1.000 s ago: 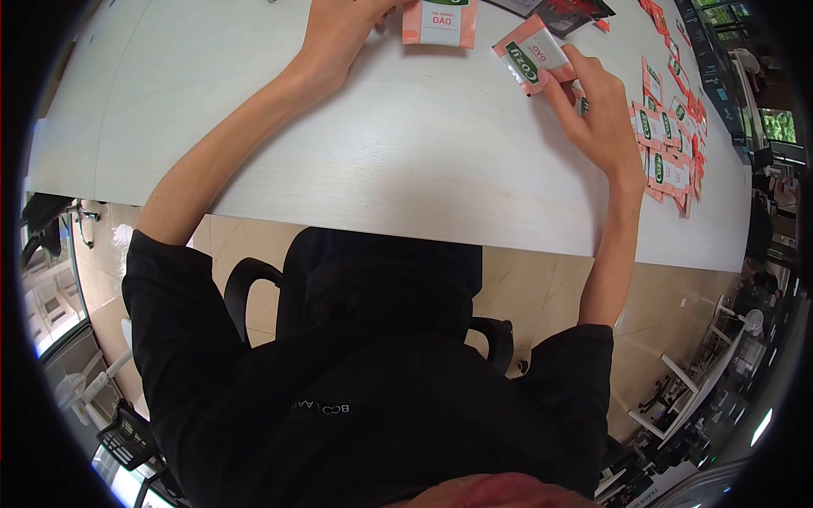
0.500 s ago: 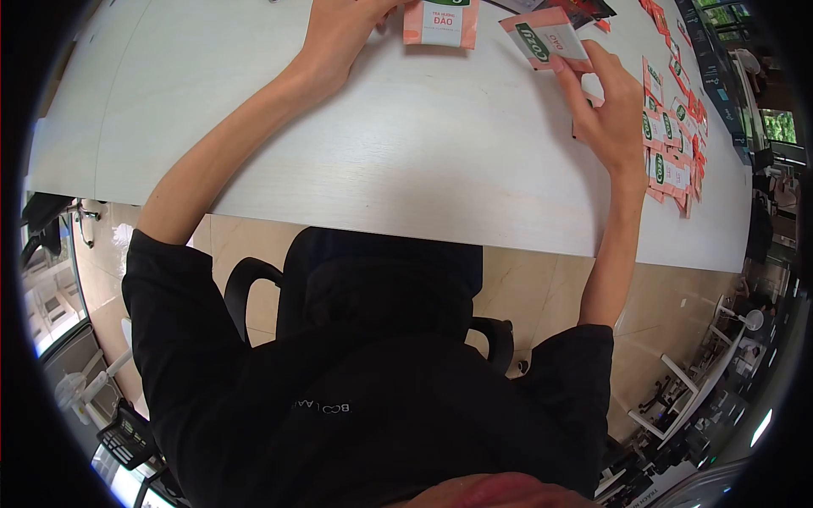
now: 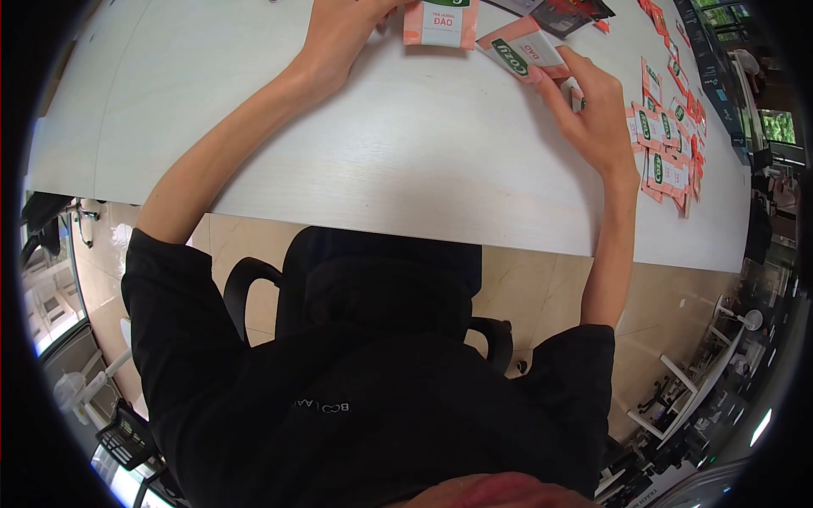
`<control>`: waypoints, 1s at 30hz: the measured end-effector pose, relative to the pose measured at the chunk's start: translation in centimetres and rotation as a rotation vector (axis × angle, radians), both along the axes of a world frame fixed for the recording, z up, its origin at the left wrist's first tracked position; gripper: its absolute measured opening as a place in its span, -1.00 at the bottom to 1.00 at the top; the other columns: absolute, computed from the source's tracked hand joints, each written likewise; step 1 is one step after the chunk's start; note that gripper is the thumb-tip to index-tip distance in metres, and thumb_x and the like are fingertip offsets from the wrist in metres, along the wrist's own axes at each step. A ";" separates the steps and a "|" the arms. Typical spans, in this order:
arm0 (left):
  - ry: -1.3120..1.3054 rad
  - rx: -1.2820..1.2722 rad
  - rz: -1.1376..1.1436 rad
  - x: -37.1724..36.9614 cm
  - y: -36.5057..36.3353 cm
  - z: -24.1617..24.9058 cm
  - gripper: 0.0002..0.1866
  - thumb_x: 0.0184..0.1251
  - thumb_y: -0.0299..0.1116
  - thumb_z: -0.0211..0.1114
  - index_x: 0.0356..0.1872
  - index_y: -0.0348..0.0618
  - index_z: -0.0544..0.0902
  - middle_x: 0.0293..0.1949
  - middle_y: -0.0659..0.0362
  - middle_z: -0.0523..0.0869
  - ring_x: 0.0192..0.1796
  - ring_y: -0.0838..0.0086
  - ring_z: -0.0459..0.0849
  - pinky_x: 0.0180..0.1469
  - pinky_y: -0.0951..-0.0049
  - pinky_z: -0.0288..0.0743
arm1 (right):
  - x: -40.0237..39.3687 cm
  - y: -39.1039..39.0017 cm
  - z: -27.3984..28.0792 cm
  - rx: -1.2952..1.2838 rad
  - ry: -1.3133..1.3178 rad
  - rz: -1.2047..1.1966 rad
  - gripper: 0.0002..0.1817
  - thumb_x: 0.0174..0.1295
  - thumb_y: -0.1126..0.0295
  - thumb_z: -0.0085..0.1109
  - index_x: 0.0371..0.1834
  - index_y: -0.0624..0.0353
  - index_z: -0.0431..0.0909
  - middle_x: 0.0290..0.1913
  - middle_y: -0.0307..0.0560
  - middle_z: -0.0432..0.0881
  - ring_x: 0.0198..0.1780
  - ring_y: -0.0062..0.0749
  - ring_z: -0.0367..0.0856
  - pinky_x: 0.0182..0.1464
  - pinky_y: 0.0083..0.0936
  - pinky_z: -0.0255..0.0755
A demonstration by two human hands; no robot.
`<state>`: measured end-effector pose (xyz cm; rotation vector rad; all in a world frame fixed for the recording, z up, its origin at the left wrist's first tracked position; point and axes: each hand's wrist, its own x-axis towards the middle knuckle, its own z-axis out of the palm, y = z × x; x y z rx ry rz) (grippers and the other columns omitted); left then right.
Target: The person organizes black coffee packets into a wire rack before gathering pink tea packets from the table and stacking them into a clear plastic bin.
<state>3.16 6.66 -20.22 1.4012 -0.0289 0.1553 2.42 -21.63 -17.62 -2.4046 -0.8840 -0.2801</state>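
Observation:
At the top of the view, my left hand (image 3: 345, 34) has its fingers at the left edge of a pink and white sachet (image 3: 441, 25) marked ĐÀO; its fingertips are partly cut off by the frame. My right hand (image 3: 593, 106) pinches a tilted pink Cozy sachet (image 3: 523, 52) between thumb and fingers, a little right of the first one. Part of another sachet (image 3: 577, 97) shows behind the right hand. A pile of several similar sachets (image 3: 667, 169) lies to the right of that hand.
A dark printed packet (image 3: 569, 15) lies at the top, beyond the held sachet. The white table (image 3: 381, 169) has its front edge near my body. Dark boxes (image 3: 720, 93) line its right side. A black chair (image 3: 254, 279) is below.
My right hand has moved left with its sachet, which is now closer to the sachet at my left hand and tilted more. My left hand has hardly moved.

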 end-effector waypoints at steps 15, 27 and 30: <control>0.014 -0.002 0.025 -0.1 0.1 0.2 -0.75 0.37 -0.37 0.48 -0.10 -0.17 0.57 -0.37 0.29 0.69 -0.40 0.70 0.56 -0.37 0.66 0.39 | 0.3 -0.3 -0.3 0.040 -0.012 -0.083 -0.76 0.34 0.41 0.32 -0.01 0.30 0.64 -0.28 0.08 0.80 -0.40 -0.28 0.69 -0.37 -0.45 0.48; -0.034 -0.039 0.029 0.0 0.2 -0.2 -0.75 0.37 -0.38 0.49 -0.09 -0.16 0.58 -0.37 0.30 0.71 -0.43 0.72 0.57 -0.40 0.67 0.39 | -0.2 0.2 0.3 0.044 -0.030 0.110 -0.75 0.33 0.40 0.34 -0.03 0.32 0.65 -0.30 0.08 0.79 -0.38 -0.21 0.69 -0.30 -0.39 0.51; -0.011 -0.041 0.061 -0.1 0.0 0.1 -0.74 0.36 -0.38 0.50 -0.09 -0.16 0.58 -0.37 0.30 0.70 -0.43 0.72 0.58 -0.39 0.67 0.39 | 0.0 -0.1 0.0 0.057 -0.043 -0.006 -0.76 0.33 0.41 0.34 -0.02 0.31 0.65 -0.28 0.08 0.79 -0.39 -0.22 0.69 -0.30 -0.39 0.50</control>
